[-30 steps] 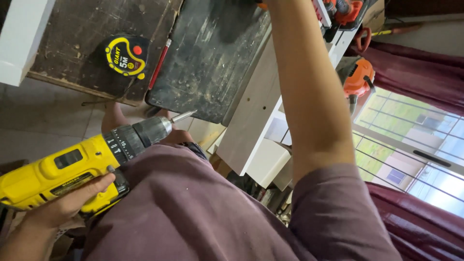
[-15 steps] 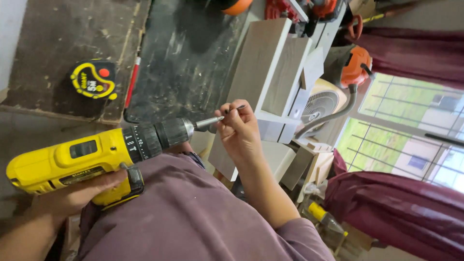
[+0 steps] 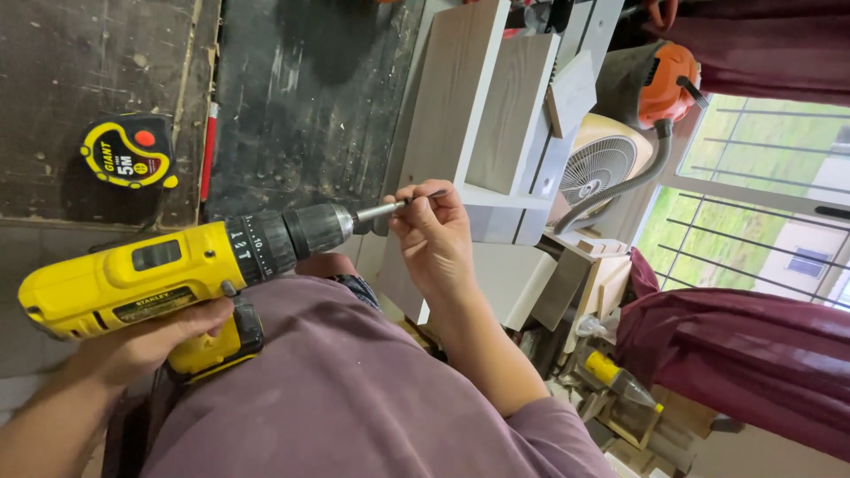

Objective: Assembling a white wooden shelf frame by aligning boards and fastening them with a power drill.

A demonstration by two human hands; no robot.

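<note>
**Fingers pinching a screw at the drill's bit**

The left hand is wrapping closed around the grip of a yellow plastic drill, whose ribbed black collar is tapering to a smooth metal bit. The right hand is pinching a thin screw between fingertips, holding it right at the bit's tip. Both are hovering over the person's lap, covered in soft mauve fabric. Behind the drill, a scuffed, dusty dark bench is carrying a rounded yellow-and-black tape measure and a red pencil. Pale, grainy wooden panels are leaning beyond the right hand, with a round fan and an orange tool standing further back near the window.
</note>
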